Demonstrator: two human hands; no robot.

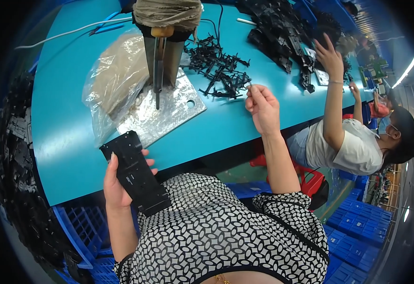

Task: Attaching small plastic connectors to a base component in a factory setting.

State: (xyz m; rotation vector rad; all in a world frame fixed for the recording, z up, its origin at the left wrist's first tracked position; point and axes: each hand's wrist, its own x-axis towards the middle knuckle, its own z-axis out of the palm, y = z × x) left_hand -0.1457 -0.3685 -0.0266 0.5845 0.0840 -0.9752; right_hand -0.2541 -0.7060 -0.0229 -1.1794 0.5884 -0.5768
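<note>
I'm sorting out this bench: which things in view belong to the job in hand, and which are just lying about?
Likely in the job:
black panel, held in the left fingers
thin black parts, by the right fingers
machine, above the metal plate

Probably just lying about:
blue-handled tool
clear plastic, left of the machine

The left hand [115,189] was at eight o'clock in the view, gripping, its thumb [113,164] pointing to twelve and its fingertips [151,163] showing at two o'clock from the palm. The left forearm [123,232] pointed between eleven and twelve. The right hand [265,108] was at two o'clock, thumb and forefinger pinched together toward eleven, with the right forearm [282,163] pointing just short of twelve.
</note>
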